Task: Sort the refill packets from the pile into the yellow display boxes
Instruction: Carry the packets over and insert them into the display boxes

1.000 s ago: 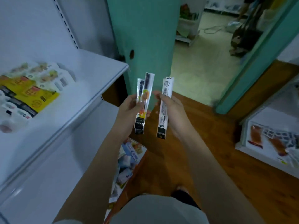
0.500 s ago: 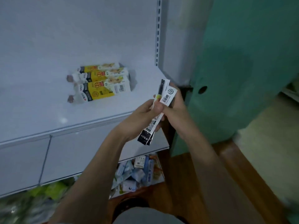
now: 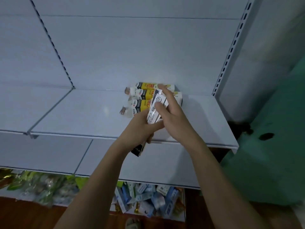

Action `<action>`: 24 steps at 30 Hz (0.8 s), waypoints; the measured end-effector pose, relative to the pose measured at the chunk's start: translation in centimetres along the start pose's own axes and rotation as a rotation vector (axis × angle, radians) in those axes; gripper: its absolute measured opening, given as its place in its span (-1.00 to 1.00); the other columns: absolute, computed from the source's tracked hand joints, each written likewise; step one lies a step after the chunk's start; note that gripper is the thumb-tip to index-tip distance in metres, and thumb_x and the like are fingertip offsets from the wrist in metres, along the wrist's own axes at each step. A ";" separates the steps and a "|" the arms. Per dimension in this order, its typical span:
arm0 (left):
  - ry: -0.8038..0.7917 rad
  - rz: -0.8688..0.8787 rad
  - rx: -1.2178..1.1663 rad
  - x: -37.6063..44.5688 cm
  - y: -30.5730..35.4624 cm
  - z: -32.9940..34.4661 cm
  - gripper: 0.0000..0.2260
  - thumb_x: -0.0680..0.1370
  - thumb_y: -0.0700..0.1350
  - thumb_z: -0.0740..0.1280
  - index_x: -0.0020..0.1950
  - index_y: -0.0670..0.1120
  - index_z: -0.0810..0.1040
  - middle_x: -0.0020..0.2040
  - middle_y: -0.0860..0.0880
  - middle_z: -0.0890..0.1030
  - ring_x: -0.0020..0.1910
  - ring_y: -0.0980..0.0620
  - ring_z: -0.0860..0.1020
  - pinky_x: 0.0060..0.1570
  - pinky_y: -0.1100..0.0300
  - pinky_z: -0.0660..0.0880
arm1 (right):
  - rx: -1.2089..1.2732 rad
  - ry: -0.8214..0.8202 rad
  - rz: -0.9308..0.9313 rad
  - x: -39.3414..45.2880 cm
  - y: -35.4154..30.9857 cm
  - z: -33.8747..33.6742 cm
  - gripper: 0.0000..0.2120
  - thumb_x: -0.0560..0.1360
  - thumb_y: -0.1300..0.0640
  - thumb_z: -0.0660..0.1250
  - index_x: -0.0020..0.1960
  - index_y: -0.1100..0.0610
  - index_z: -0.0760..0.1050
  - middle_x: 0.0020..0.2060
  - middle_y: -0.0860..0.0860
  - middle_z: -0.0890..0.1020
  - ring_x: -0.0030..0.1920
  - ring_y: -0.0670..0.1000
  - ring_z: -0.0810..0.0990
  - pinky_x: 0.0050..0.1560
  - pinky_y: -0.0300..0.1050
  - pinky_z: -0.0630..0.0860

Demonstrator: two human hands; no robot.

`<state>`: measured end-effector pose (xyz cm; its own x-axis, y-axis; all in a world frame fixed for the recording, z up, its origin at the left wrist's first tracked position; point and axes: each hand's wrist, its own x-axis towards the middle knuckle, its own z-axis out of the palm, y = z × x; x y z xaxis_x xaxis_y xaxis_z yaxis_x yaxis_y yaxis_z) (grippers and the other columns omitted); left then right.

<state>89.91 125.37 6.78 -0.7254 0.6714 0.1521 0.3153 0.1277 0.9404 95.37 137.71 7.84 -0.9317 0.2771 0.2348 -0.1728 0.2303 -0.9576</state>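
Pile: loose blue-and-white packets heaped on the floor shelf, well below the grip; print too small to read.
Left hand: left hand curls round the lower part of the refill packets, thumb across the front.
Right hand: right hand pinches the packets' upper part, fingers extended behind.
Packet print: barcode, round logo, black bottom end; text unreadable.
Boxes: yellow display boxes lie on the white shelf just beyond the grip; "15" legible.
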 end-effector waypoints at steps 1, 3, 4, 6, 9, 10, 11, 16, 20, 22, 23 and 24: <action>0.103 0.021 0.039 0.9 -0.2 -0.8 -0.94 0.58 -0.14 0.38 -0.09 -0.03 0.55 -0.43 0.10 0.51 -0.48 0.11 0.45 -0.47 0.17 0.46 | 0.034 -0.018 -0.021 1.3 0.0 0.3 -0.59 0.70 0.00 0.13 0.51 -0.25 0.23 0.48 -0.13 0.37 0.41 -0.13 0.41 0.41 -0.06 0.40; 0.332 0.033 0.045 2.9 -0.7 -2.8 -0.89 0.59 -0.14 0.35 -0.14 -0.04 0.55 -0.44 0.12 0.51 -0.48 0.16 0.46 -0.45 0.21 0.47 | 0.084 0.031 -0.019 4.2 0.2 0.4 -0.62 0.70 -0.06 0.07 0.50 -0.26 0.22 0.41 -0.09 0.46 0.36 -0.10 0.47 0.32 -0.11 0.47; 0.423 0.017 -0.018 3.9 -0.9 -4.0 -0.83 0.60 -0.15 0.32 -0.20 -0.04 0.50 -0.46 0.12 0.49 -0.49 0.15 0.44 -0.46 0.23 0.45 | 0.050 0.085 -0.008 5.8 0.4 0.4 -0.64 0.70 -0.08 0.07 0.48 -0.26 0.25 0.33 -0.08 0.53 0.30 -0.09 0.51 0.26 -0.08 0.51; 0.512 -0.031 -0.198 5.8 -1.7 -6.7 -0.79 0.58 -0.15 0.28 -0.26 -0.06 0.40 -0.43 0.05 0.41 -0.48 0.08 0.36 -0.46 0.19 0.36 | -0.123 0.157 0.039 8.9 1.1 0.2 -0.67 0.68 -0.06 0.13 0.43 -0.17 0.36 0.19 -0.10 0.56 0.20 -0.10 0.55 0.14 -0.06 0.54; 0.512 -0.057 -0.375 8.7 -3.4 -10.6 -0.86 0.55 -0.15 0.25 -0.21 -0.04 0.39 -0.37 -0.01 0.34 -0.45 0.07 0.26 -0.46 0.20 0.26 | -0.393 0.111 0.073 12.5 2.8 0.1 -0.69 0.66 0.03 0.20 0.39 -0.04 0.44 0.11 -0.15 0.53 0.14 -0.09 0.53 0.03 -0.10 0.53; 0.502 -0.056 -0.409 9.5 -4.0 -11.6 -0.87 0.57 -0.15 0.26 -0.18 -0.04 0.41 -0.38 0.01 0.32 -0.46 0.08 0.23 -0.47 0.21 0.24 | -0.472 0.085 0.057 13.4 3.4 0.2 -0.69 0.65 0.06 0.22 0.38 -0.02 0.45 0.11 -0.12 0.53 0.15 -0.07 0.52 0.08 -0.08 0.53; 0.496 -0.048 -0.411 10.2 -4.6 -12.4 -0.87 0.60 -0.12 0.27 -0.16 -0.05 0.44 -0.40 0.05 0.30 -0.47 0.10 0.22 -0.46 0.23 0.24 | -0.543 0.066 0.041 14.1 3.8 0.4 -0.69 0.65 0.08 0.23 0.38 -0.01 0.45 0.13 -0.09 0.53 0.16 -0.06 0.50 0.15 -0.05 0.51; 0.608 -0.010 -0.312 12.3 -6.6 -14.6 -0.73 0.52 -0.08 0.46 -0.19 -0.03 0.37 -0.44 0.13 0.37 -0.46 0.09 0.33 -0.36 0.17 0.37 | -0.749 -0.032 0.152 16.3 4.9 1.2 -0.58 0.57 0.05 0.39 0.40 0.02 0.45 0.28 -0.02 0.52 0.28 0.00 0.47 0.28 0.08 0.47; 0.749 0.063 -0.660 13.2 -7.0 -15.1 -0.70 0.65 -0.11 0.27 -0.23 -0.04 0.26 -0.48 0.05 0.26 -0.50 0.05 0.19 -0.45 0.16 0.20 | -0.852 -0.154 0.261 17.8 4.6 1.6 -0.44 0.48 0.02 0.49 0.43 -0.04 0.42 0.27 -0.04 0.54 0.21 0.02 0.54 0.22 0.10 0.53; 0.730 0.071 -0.621 13.7 -7.1 -15.0 -0.65 0.68 -0.01 0.21 -0.30 -0.04 0.32 -0.46 0.01 0.37 -0.46 0.03 0.33 -0.35 0.10 0.38 | -0.892 -0.238 0.284 18.4 4.4 2.0 -0.44 0.47 0.04 0.50 0.43 -0.05 0.43 0.25 -0.04 0.58 0.16 0.01 0.56 0.19 0.04 0.54; 0.712 0.056 -0.585 13.9 -7.1 -14.8 -0.65 0.68 0.04 0.20 -0.29 -0.04 0.37 -0.42 0.01 0.45 -0.40 0.01 0.43 -0.25 0.06 0.47 | -0.904 -0.275 0.275 18.6 4.4 2.2 -0.44 0.47 0.05 0.51 0.42 -0.05 0.44 0.24 -0.04 0.58 0.15 0.00 0.57 0.19 0.01 0.53; 0.695 0.053 -0.577 14.1 -6.9 -14.7 -0.67 0.68 0.05 0.20 -0.24 -0.06 0.41 -0.36 0.01 0.51 -0.33 0.00 0.51 -0.17 0.05 0.51 | -0.894 -0.293 0.261 18.7 4.4 2.3 -0.43 0.47 0.06 0.51 0.43 -0.04 0.43 0.25 -0.05 0.58 0.16 -0.01 0.56 0.19 -0.03 0.52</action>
<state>68.55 123.23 6.93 -0.9836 0.0501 0.1730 0.1386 -0.4027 0.9048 76.48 141.76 7.63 -0.9698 0.2043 -0.1333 0.2432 0.8508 -0.4659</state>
